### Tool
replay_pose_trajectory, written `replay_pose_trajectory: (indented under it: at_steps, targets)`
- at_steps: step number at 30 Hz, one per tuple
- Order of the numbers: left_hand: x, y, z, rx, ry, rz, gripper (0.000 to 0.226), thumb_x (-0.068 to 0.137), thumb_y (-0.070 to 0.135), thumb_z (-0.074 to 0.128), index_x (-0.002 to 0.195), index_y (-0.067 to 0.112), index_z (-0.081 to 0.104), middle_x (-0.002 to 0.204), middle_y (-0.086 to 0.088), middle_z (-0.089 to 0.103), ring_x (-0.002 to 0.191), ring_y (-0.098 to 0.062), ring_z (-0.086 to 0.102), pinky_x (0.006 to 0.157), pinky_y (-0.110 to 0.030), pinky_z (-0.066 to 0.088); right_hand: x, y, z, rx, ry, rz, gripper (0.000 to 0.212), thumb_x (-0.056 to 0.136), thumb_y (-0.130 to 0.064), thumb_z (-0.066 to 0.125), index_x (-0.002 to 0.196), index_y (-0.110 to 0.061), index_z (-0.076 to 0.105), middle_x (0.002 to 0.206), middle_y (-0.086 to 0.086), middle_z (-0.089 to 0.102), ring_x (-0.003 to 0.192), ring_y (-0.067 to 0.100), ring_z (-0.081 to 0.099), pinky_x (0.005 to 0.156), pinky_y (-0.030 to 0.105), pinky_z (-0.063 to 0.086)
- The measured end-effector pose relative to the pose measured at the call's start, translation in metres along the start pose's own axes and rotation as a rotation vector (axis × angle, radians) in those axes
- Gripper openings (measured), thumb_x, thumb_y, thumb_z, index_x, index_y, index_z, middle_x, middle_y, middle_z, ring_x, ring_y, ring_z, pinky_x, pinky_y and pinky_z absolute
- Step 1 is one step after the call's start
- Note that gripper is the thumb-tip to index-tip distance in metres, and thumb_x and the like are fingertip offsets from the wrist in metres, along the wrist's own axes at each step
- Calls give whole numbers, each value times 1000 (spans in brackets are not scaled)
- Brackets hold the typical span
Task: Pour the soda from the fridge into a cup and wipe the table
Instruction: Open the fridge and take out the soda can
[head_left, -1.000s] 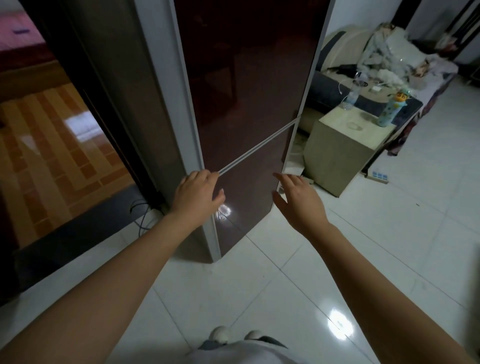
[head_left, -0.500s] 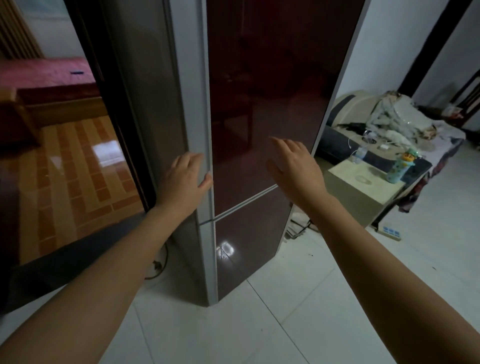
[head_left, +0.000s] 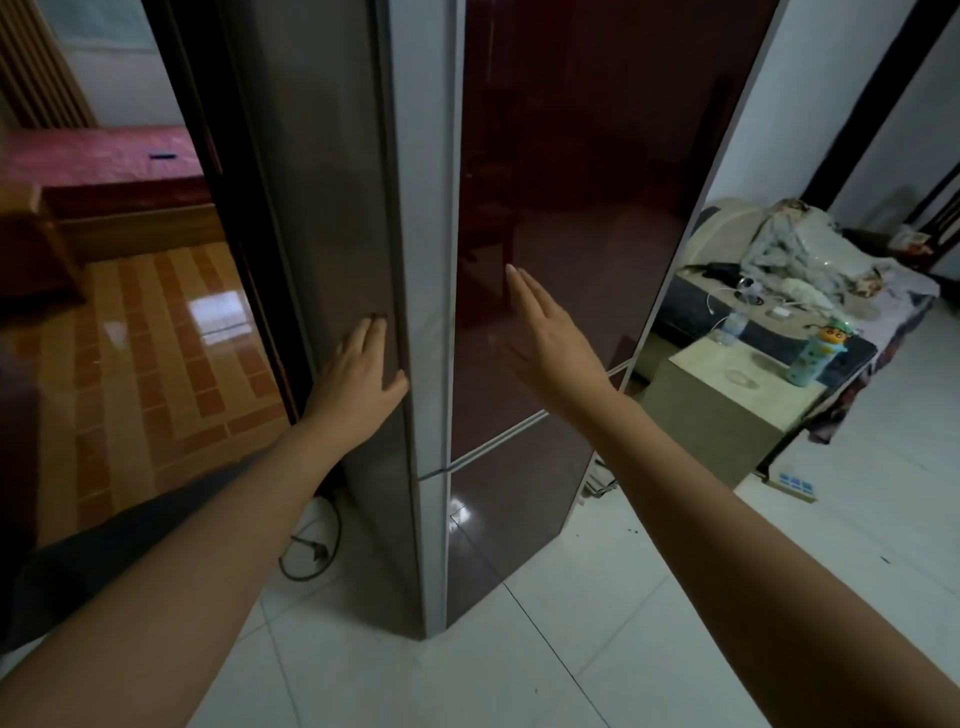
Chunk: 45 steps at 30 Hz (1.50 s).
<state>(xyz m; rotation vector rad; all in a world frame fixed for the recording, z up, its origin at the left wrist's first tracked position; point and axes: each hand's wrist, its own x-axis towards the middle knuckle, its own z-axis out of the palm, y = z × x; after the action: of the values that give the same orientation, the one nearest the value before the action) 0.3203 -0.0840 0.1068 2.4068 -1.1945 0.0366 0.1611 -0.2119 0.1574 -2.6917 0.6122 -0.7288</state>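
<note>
**Still shut: the fridge before the soda comes out**

Plainly, the soda cannot be seen; it is presumably behind the closed upper door (head_left: 582, 208) of the fridge (head_left: 332, 182), whose contents stay hidden. The left hand (head_left: 358, 387) lies flat on the fridge's grey side, fingers straight and thumb against the pale corner edge, holding nothing. That placement looks like a search for the door's edge or a brace for the cabinet. The right hand (head_left: 545, 332) is also open, fingers extended upward, close to the dark glossy door; whether it touches the surface I cannot tell. Nothing is gripped by either hand.

The lower door (head_left: 509, 514) is shut too, and a power cord (head_left: 311, 551) coils on the white floor beside the fridge. To the right stands a small counter (head_left: 727, 410) carrying a colourful bottle (head_left: 818, 356), capped, its fill not readable. No cup is clearly visible. Behind it, a bed (head_left: 810, 280) is piled with clothes and cables.
</note>
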Motion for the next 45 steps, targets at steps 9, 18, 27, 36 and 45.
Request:
replay_pose_trajectory:
  at_steps: [9,18,27,36,45]
  targets:
    - [51,-41,4,63,-54,189,84,88,19,57,148,15,-3,157,-7,-1,144,-26,9,118,-39,14,39,-24,44,84,69,175,92,87,-45,53,145,-16,-12,156,4,-13,144,23,4,110,31,22]
    - [69,-70,15,42,-50,360,91,84,16,62,147,17,-4,158,-5,-4,144,-24,7,116,-46,21,54,-40,72,86,138,293,118,74,-54,65,141,-12,-23,152,6,-27,141,24,-19,115,39,9]
    - [69,-67,24,35,-39,364,88,86,16,59,146,9,-4,157,-8,-8,145,-23,5,118,-40,16,69,-60,94,88,306,425,126,68,-48,75,143,-4,-17,155,12,-16,142,28,-14,114,39,14]
    - [68,-60,23,55,-47,287,90,87,21,59,146,12,-8,157,-5,-13,145,-22,5,116,-36,15,68,-67,92,213,344,411,122,69,-32,77,142,-3,-16,154,13,-16,142,29,-15,113,40,5]
    - [55,-38,17,-8,-50,204,80,90,18,53,147,9,-4,157,-6,-9,145,-22,7,117,-36,13,23,-44,66,239,310,409,126,66,-28,79,143,-11,-18,155,3,-16,143,17,-14,118,38,2]
